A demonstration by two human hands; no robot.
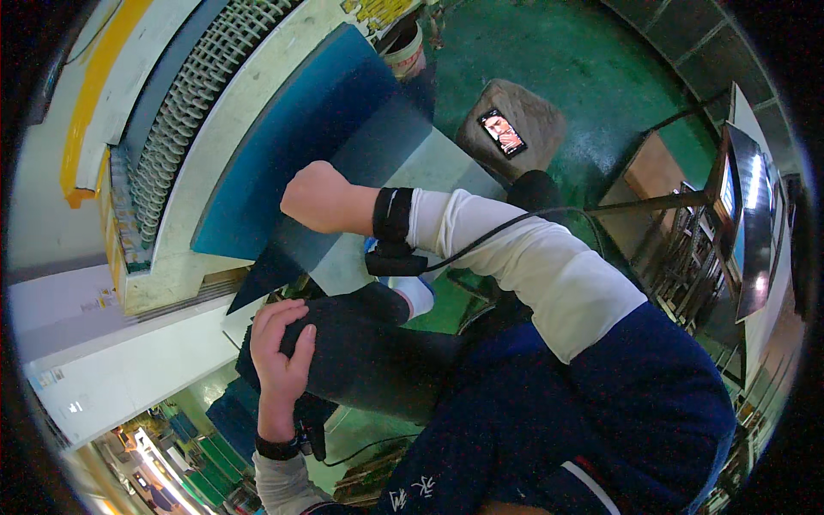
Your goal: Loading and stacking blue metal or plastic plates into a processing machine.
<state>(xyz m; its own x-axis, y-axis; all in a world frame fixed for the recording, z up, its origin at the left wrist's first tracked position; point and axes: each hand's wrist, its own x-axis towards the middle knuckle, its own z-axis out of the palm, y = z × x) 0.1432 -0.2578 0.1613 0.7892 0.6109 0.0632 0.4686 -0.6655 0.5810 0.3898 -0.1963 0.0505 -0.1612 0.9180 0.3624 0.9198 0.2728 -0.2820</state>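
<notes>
My left hand (pixel 281 348) lies on the knee of my dark trousers (pixel 369 352), its fingers stretched out and nothing visible in it. My right hand (pixel 318 197) is closed in a fist, seen from its back, above the lower part of a dark blue-teal sheet (pixel 300 120). Whether it touches the sheet, I cannot tell. The curled fingers face away, so anything inside them is hidden. A black band with a small boxy device (pixel 395 260) and a cable sits on my right wrist. My left wrist wears a similar black band (pixel 276 448).
Left of the sheet runs a pale machine frame (pixel 232 112) with a row of grey coiled parts (pixel 202 99). A phone (pixel 502 133) with a lit screen lies on a brown stool (pixel 541 120). A bucket (pixel 405 56) stands at the back; a rack with panels (pixel 678 215) is at right.
</notes>
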